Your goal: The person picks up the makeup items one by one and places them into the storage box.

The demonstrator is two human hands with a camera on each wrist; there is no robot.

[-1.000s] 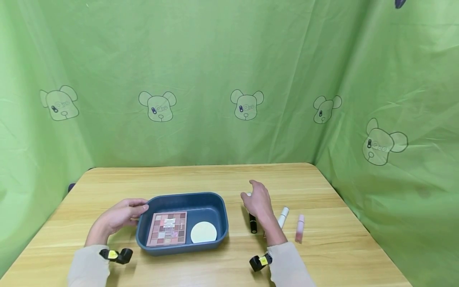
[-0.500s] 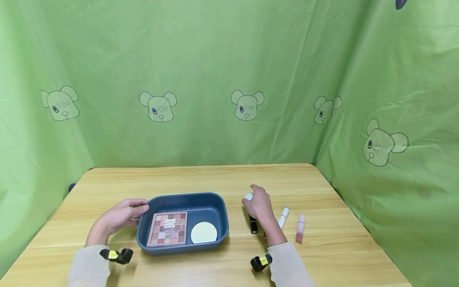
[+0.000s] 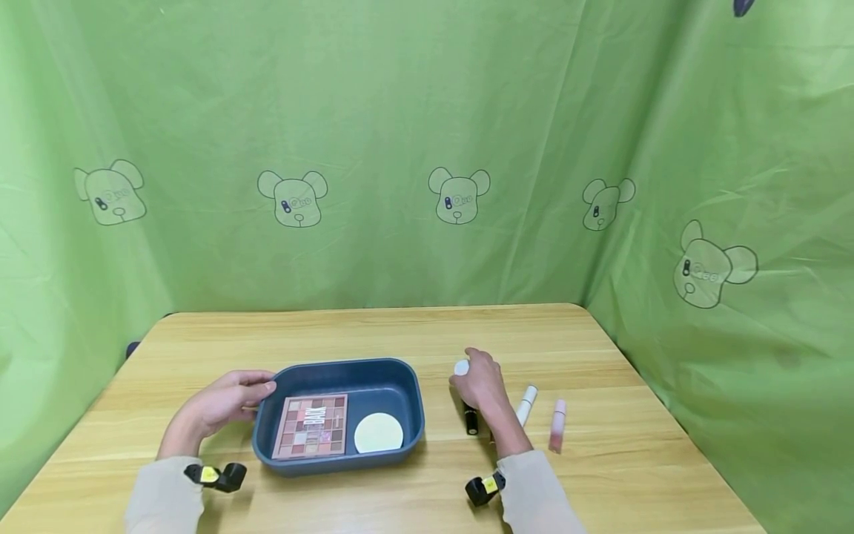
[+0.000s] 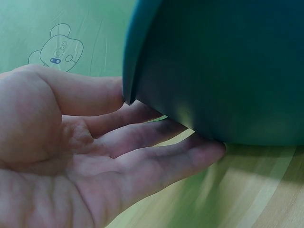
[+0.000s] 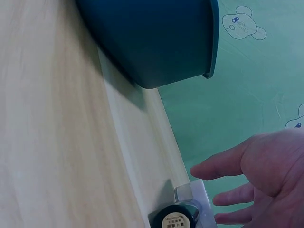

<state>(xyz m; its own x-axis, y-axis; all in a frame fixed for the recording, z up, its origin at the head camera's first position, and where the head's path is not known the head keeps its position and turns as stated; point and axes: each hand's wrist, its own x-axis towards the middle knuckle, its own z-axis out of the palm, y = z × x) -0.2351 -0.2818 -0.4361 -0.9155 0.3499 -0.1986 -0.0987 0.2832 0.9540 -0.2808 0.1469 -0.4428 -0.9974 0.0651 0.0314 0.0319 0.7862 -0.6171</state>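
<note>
In the head view my left hand holds the left end of a dark blue tray. Its thumb lies at the rim, and the other fingers reach along the outer wall in the left wrist view. Inside the tray are an eyeshadow palette and a round pale puff or disc. My right hand has its thumb and fingers about a small clear jar with a white lid; whether they grip it is unclear. Partly under that hand lies a black tube, its labelled round end showing in the right wrist view.
Right of my right forearm lie a white tube and a pink lip gloss tube. Something small beside that forearm is mostly hidden. All stand on a wooden table, with a green curtain behind and at the sides.
My right hand has come down a little over the jar, so more of its white lid shows. The left hand, the tray and the tubes stay where they were.
</note>
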